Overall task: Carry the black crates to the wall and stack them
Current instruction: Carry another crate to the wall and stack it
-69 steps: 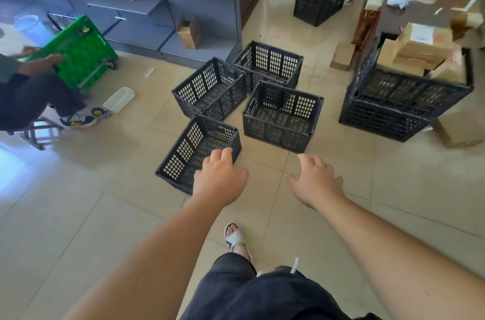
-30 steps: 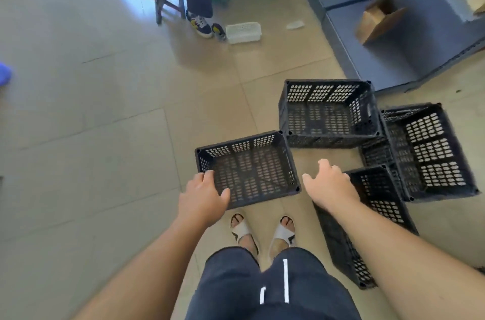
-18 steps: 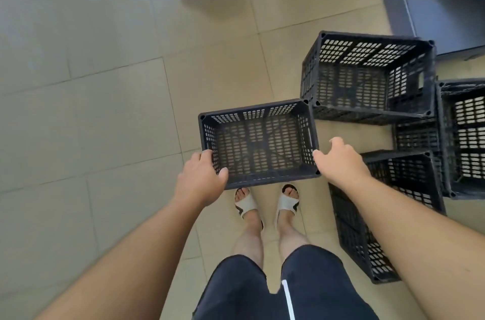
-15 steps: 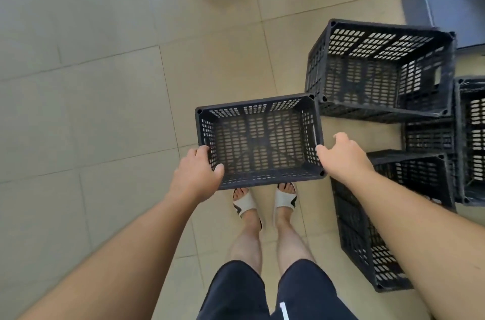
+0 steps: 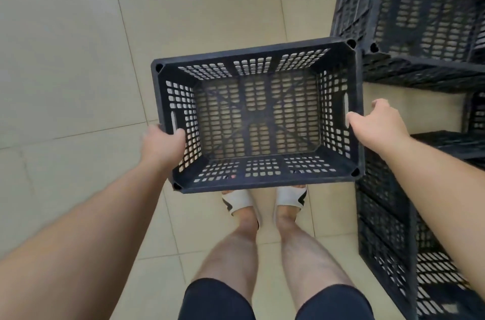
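Head view: the left hand point(image 5: 164, 142) wraps the left rim of the black crate point(image 5: 257, 117) in mid frame, and the right hand point(image 5: 375, 125) clamps the right rim. It looks like the pick-up step; next comes carrying it to the wall. The crate is empty, and so are the other crates point(image 5: 420, 18) at right.

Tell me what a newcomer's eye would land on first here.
First, the empty black crate at centre, held above the tiled floor with the left hand and right hand each in a grip on a short side. Next, more crates crowd the right edge. Below the held crate, two feet in white sandals peek out.
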